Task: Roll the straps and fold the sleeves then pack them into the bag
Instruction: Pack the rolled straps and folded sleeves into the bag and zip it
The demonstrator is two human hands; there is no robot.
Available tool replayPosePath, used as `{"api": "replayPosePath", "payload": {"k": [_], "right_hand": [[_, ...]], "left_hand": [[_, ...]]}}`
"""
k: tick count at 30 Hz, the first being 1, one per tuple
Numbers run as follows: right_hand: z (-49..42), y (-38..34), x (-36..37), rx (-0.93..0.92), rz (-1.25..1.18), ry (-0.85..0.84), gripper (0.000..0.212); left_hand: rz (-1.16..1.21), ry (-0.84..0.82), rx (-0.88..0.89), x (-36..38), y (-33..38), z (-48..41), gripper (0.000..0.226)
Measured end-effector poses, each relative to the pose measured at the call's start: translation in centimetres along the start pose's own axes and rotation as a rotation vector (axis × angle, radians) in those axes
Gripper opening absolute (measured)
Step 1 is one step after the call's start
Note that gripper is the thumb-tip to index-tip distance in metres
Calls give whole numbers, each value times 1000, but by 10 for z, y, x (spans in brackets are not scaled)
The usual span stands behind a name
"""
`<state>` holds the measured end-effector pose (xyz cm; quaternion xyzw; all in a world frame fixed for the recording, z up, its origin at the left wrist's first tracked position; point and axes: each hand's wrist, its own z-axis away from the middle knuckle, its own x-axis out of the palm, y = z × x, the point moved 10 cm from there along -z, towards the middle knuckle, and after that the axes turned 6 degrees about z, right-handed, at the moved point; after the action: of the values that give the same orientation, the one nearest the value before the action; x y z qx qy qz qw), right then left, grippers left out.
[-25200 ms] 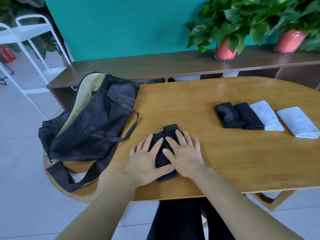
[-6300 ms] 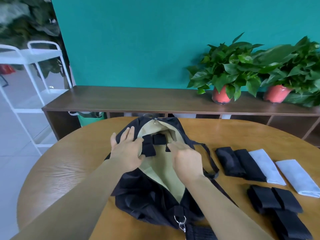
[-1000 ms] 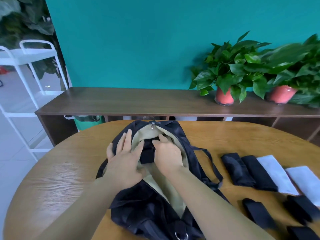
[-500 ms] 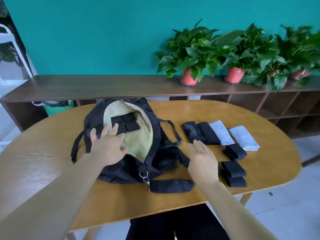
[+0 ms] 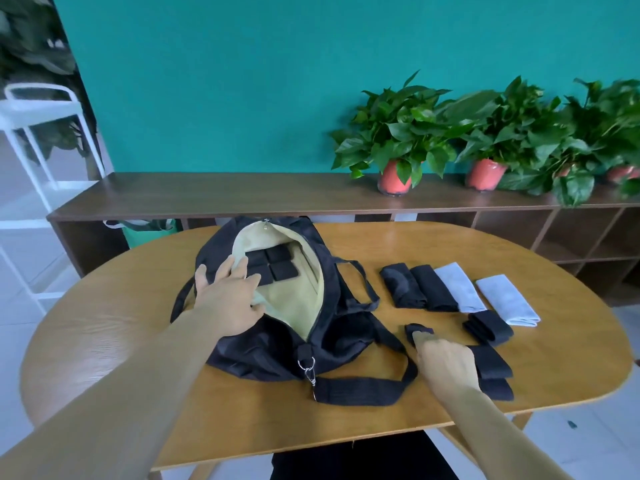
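Observation:
The black bag point(image 5: 346, 341) lies open on the wooden table point(image 5: 104, 327), its tan lining showing. Several black rolled straps point(image 5: 273, 263) sit side by side inside it. My left hand point(image 5: 225, 299) rests flat on the bag's left rim, fingers spread. My right hand point(image 5: 446, 362) is right of the bag, its curled fingers gripping a black rolled strap point(image 5: 417, 330) on the table. Three more black rolls point(image 5: 488, 327) point(image 5: 491, 362) point(image 5: 497, 388) lie beside that hand. Behind them are two black folded sleeves point(image 5: 401, 285) point(image 5: 434, 289) and two light-grey ones point(image 5: 457, 287) point(image 5: 507, 299).
The bag's shoulder strap point(image 5: 360, 389) with a metal clip point(image 5: 308, 365) loops across the table in front of the bag. A dark wooden sideboard point(image 5: 207, 195) with potted plants point(image 5: 394, 147) stands behind the table. A white rack point(image 5: 34, 133) is at far left.
My right hand has gone from hovering open beside the bag to curling onto a black roll. My left hand stays on the bag's rim. The view has shifted slightly.

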<state>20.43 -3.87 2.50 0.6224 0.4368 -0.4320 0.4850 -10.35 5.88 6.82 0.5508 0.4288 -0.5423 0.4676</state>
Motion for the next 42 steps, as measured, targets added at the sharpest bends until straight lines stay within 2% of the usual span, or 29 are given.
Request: {"api": "replayPosePath", "payload": {"k": [2, 3, 6, 7, 9, 13, 18, 23, 26, 30, 36, 39, 42], "right_hand": [[-2, 6, -11, 77, 15, 9, 17], [-3, 9, -24, 124, 2, 80, 9], [-8, -2, -66, 107, -159, 341, 23], [-10, -13, -87, 78, -172, 478, 24], [-17, -45, -119, -22, -202, 625, 20], [-49, -116, -138, -155, -206, 716, 33], [-108, -196, -122, -274, -166, 588, 29], [-163, -241, -93, -319, -52, 444, 28], [-193, -251, -73, -299, -13, 350, 28], [-220, -263, -51, -291, 2, 264, 40], [-236, -274, -50, -311, -28, 251, 41], [-240, -276, -33, -338, 11, 141, 45], [-239, -275, -5, -342, -3, -44, 52]], "left_hand": [[14, 2, 6, -1, -2, -3, 50], [21, 3, 7, -1, -3, -5, 49], [46, 1, 7, -2, -8, -15, 48], [55, 4, 8, -2, -10, -18, 48], [71, 14, 5, -4, -15, -26, 50], [108, 55, -3, -7, -29, -43, 53], [127, 143, 24, -14, -43, -65, 61], [169, 157, 12, -12, -56, -81, 72], [192, 182, 31, -11, -57, -83, 75], [228, 241, 70, -10, -58, -81, 78], [268, 312, 134, -8, -58, -80, 82], [270, 300, 137, -5, -59, -80, 83], [263, 270, 126, -3, -59, -81, 83]]}}
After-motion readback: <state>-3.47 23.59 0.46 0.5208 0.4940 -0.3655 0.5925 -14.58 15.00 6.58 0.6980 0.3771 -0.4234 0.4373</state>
